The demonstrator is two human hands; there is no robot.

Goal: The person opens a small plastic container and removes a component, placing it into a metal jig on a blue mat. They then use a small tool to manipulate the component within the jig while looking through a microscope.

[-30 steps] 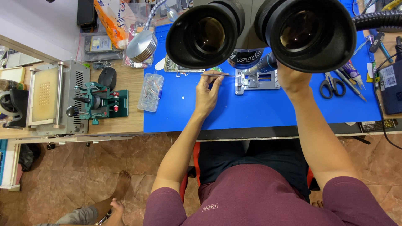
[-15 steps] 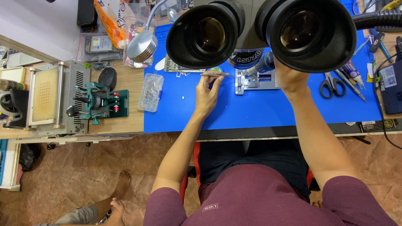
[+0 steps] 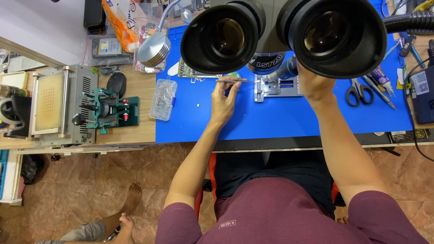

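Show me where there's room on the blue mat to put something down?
The bare patch of the blue rubber mat runs along its near edge, between the left hand and the right forearm. More room lies between the clear plastic parts box and that hand. The far side near the grey metal holder is crowded.

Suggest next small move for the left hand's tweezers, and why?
Probably ease the tweezers tip right onto the metal fixture: the left hand holds them level, tip just short of its left edge, while the right hand holds a tool over the fixture under the microscope.
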